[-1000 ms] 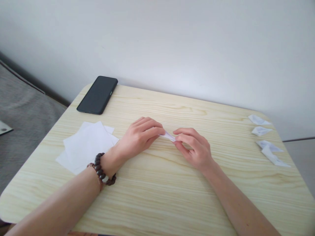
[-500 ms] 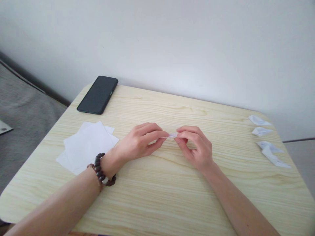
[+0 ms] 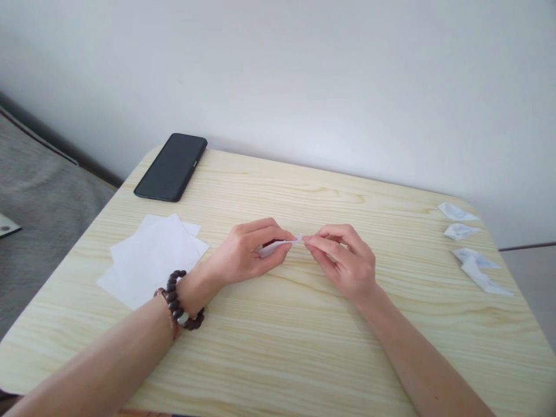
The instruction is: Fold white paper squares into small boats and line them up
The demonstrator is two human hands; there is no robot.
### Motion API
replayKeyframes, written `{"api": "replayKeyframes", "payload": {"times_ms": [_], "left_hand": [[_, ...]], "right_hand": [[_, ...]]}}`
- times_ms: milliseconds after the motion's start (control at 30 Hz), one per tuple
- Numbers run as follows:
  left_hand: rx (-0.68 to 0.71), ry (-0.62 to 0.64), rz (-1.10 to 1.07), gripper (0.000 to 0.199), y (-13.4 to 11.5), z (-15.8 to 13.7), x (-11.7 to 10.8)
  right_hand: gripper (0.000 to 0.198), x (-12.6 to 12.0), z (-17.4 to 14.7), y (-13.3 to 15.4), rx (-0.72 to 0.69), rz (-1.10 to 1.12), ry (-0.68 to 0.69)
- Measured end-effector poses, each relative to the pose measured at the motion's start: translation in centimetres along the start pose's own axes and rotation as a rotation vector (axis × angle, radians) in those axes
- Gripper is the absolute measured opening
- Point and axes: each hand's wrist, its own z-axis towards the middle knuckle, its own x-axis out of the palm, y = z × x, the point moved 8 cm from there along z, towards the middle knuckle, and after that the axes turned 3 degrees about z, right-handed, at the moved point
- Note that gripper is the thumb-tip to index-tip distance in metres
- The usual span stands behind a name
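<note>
Leftmost, a grey cloth (image 3: 47,197) spreads beside the table, with the corner of a pale object (image 3: 7,225) showing on it at the edge of view. Next comes the table (image 3: 260,359), light wood-grained with rounded corners, its far side along a white wall (image 3: 304,87). On its left part lie several white sheets (image 3: 150,260), loosely stacked and turned at differing angles. Beyond them, near the far left corner, a black phone (image 3: 171,168) lies flat, its screen dark. Just right of the sheets, a bracelet (image 3: 174,301) of dark beads with one pale bead circles the left wrist, a thinner reddish band (image 3: 171,324) beside it. Further right, the left hand (image 3: 256,246) pinches a small folded paper (image 3: 271,248) between thumb and forefinger, part of it showing inside the curve of the hand. This paper is around the middle of the scene, between the two hands; whether it touches the wood I cannot tell. At its right tip, the right hand (image 3: 343,260) pinches with thumb and forefinger, the other fingers bent. Well to the right, four folded pieces (image 3: 461,232) line the table's right side, the nearest two touching or overlapping.
</note>
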Motion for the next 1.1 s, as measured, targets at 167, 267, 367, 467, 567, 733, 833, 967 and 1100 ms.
{"api": "replayKeyframes", "payload": {"times_ms": [167,267,367,467,567,733,833,967,1100], "left_hand": [[0.006,0.003,0.02,0.014,-0.2,0.1,0.1],[0.034,0.015,0.053,0.014,-0.4,0.0,0.2],[0.079,0.041,0.129,0.015,-0.7,-0.1,0.4],[0.155,0.039,0.23,0.013,-1.0,-0.2,0.5],[0.211,0.0,0.31,0.011,-1.2,-0.2,0.3],[0.18,-0.015,0.362,0.011,-0.9,0.1,0.2],[0.153,-0.017,0.369,0.014,-0.7,0.2,0.2],[0.103,-0.012,0.336,0.023,0.1,-0.1,0.3],[0.067,0.013,0.306,0.033,0.8,-0.4,0.4]], "right_hand": [[0.021,0.2,0.2,0.2,-0.003,-0.044,0.042],[0.016,0.2,0.3,0.4,-0.006,-0.073,0.049],[0.009,0.3,0.4,0.5,-0.01,-0.102,0.056],[0.004,0.6,0.5,0.6,-0.009,-0.121,0.085],[0.005,0.9,0.5,0.6,-0.006,-0.129,0.122],[0.007,1.2,0.4,0.4,0.031,-0.159,0.156],[0.01,1.1,0.5,-0.1,0.074,-0.192,0.154],[0.012,0.9,0.4,-0.9,0.163,-0.223,0.14],[0.012,0.9,0.5,-0.8,0.154,-0.198,0.133]]}}
